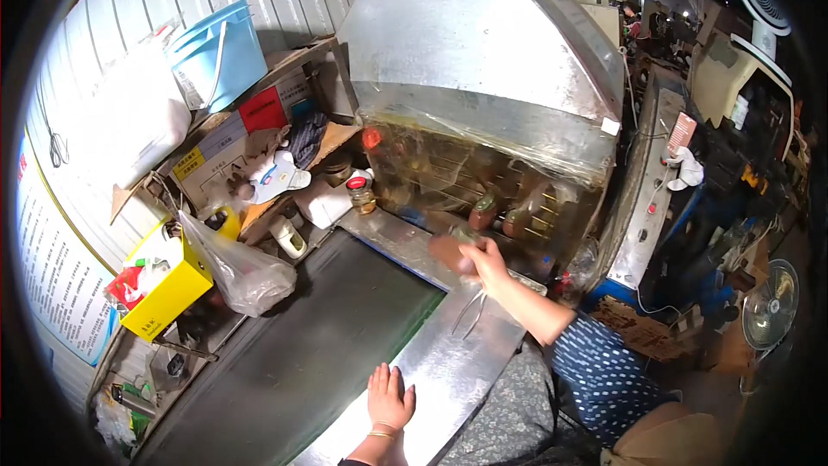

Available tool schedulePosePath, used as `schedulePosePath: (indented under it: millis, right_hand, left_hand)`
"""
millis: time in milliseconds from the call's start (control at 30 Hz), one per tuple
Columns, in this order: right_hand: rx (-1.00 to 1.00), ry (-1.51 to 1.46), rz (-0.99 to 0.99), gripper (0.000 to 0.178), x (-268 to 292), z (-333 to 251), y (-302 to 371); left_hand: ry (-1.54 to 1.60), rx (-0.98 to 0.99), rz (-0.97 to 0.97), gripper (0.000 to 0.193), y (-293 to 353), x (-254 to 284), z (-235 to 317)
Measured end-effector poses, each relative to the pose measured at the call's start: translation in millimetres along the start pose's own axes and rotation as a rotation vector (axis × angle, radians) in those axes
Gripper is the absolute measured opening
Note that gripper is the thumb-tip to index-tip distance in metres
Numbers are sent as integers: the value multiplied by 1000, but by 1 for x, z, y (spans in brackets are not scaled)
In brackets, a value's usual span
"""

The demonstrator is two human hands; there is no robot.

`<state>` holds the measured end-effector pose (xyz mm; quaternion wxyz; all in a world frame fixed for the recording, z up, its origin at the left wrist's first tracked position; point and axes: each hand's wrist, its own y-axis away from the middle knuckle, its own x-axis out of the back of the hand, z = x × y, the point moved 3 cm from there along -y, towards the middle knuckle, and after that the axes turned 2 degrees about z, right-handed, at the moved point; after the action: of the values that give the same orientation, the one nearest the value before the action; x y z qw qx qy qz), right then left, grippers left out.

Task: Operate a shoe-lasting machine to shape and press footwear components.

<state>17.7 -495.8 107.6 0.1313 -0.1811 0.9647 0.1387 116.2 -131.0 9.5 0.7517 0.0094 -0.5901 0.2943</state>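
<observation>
My right hand (489,266) reaches forward past the far end of the metal tabletop, fingers wrapped round a reddish-brown jar (448,254), blurred and tilted. Other jars (483,211) stand just beyond it under the hood. A thin forked metal tool, like tweezers (470,314), lies on the tabletop below my right wrist. My left hand (390,397) rests flat, fingers stretched, on the shiny metal tabletop (431,375), beside the dark conveyor belt (319,336). Nothing shows in it.
A large metal hood (483,34) with plastic film hangs over the far end. Along the left stand a red-lidded jar (360,195), a white bottle (289,237), a plastic bag (241,272), a yellow box (168,285) and a blue bucket (220,56). A fan (770,304) stands right.
</observation>
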Motion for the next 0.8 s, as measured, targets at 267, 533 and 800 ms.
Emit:
schedulePosePath:
  millis: [267,533,800]
  right_hand:
    - [187,538,-734,34,-36,125,82]
    - [446,787,-741,26,156,69,288]
    - [355,656,393,20,379,-50,309]
  left_hand:
    - [23,-6,27,60,-2,4,1]
    - [34,-71,50,61,-1,0,3]
    - [-34,-61,57,61,5,1,14]
